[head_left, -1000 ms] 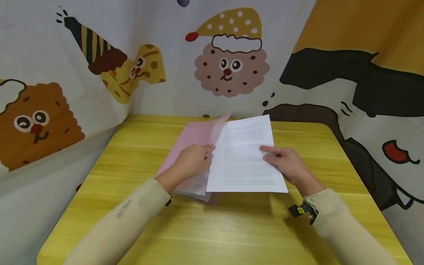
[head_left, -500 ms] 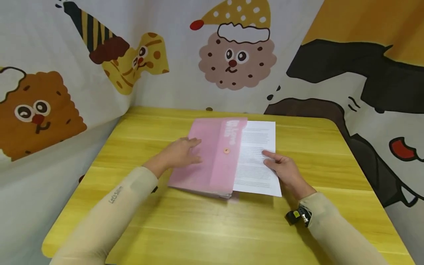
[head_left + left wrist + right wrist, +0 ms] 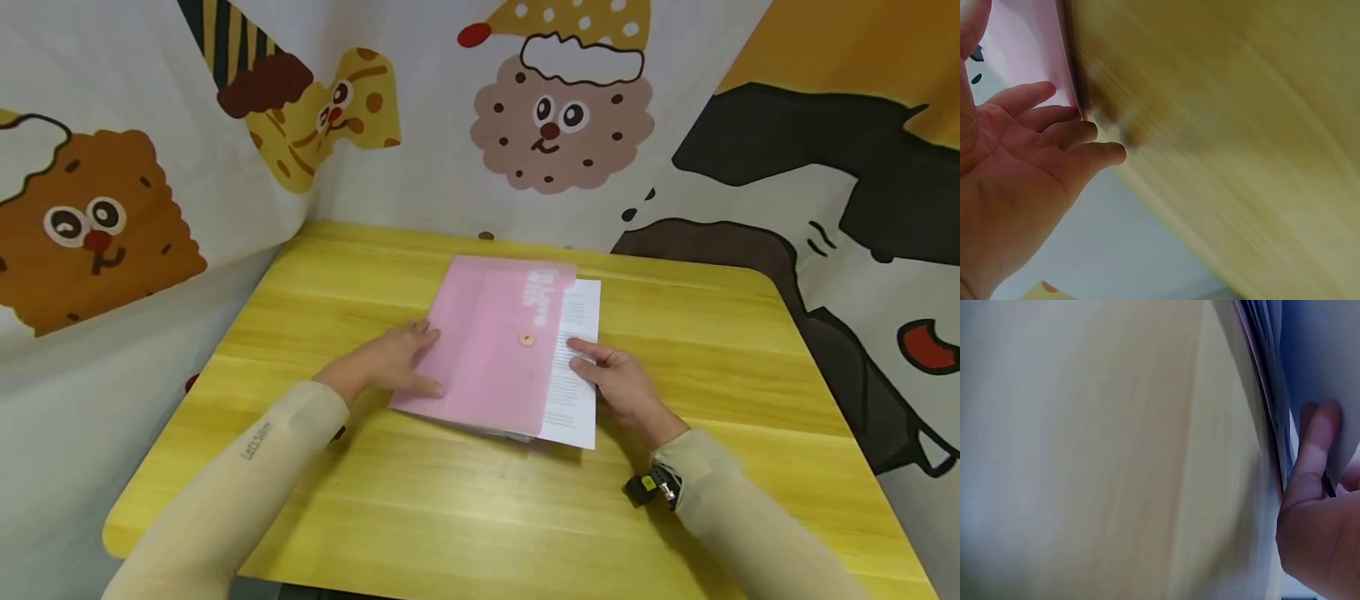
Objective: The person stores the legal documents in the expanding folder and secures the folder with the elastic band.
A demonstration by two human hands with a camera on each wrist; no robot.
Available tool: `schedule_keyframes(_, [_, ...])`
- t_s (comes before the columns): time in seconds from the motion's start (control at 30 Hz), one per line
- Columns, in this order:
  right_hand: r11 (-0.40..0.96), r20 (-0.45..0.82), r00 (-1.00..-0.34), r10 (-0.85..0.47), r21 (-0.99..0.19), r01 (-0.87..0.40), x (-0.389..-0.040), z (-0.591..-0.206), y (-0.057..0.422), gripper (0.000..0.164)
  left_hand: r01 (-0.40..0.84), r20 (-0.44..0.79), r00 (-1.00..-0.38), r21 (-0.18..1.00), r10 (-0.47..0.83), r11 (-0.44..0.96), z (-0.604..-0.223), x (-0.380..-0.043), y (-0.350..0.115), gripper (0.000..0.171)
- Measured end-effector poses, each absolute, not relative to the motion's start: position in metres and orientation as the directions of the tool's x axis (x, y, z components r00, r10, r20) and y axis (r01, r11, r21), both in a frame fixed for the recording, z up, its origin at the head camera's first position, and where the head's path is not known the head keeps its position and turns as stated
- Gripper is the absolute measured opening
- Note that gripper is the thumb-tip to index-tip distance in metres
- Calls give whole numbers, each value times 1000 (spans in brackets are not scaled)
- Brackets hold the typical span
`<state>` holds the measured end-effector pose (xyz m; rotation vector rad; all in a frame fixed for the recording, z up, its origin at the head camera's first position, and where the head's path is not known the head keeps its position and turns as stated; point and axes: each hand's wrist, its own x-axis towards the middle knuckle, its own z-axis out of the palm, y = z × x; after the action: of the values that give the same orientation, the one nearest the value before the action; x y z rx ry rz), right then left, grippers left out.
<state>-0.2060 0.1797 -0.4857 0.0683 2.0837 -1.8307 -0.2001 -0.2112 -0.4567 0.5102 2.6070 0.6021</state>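
Two bare hands meet at a pink folder (image 3: 480, 350), which lies on the yellow table (image 3: 465, 517), a little beyond its middle. White printed paper (image 3: 573, 392) shows as a narrow upright strip along the folder's right side; the rest of its width appears to be covered by the pink sheet. The left hand (image 3: 386, 358) lies with fingers and thumb apart, touching the folder's left edge and near left corner and gripping nothing. The right hand (image 3: 626, 383) pinches the paper at its right edge between thumb and fingers. Judging by how things lie, putting the paper into the folder looks mostly done: the greater part seems tucked in, and the strip at the right is what is left to cover. A small round button (image 3: 527, 339) sits on the folder's front, right of centre; whether it is fastened cannot be told. Patterned cloth (image 3: 420, 208) hangs behind the table's far edge.
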Motion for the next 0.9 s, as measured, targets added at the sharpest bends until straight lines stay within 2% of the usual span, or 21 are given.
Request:
schedule_keyframes(0.23, [211, -333, -913, -236, -935, 287, -210, -483, 158, 48, 240, -305, -852, 496, 426, 835, -456, -198, -207, 112])
schedule_keyframes(0.4, [269, -324, -937, -134, -922, 280, -202, -478, 167, 50, 253, -297, -855, 478, 426, 841, -460, -195, -208, 113])
schedule_keyframes(0.5, [265, -330, -939, -94, -918, 296, -198, -475, 179, 45, 271, -281, -858, 464, 430, 843, -463, -195, -205, 112])
schedule_keyframes(0.7, [273, -327, -935, -136, -920, 282, -199, -479, 169, 38, 261, -263, -864, 496, 429, 828, -466, -186, -209, 112])
schedule_keyframes(0.9, [236, -345, -935, -81, -918, 319, -203, -477, 154, 54, 256, -241, -870, 524, 430, 812, -465, -187, -209, 114])
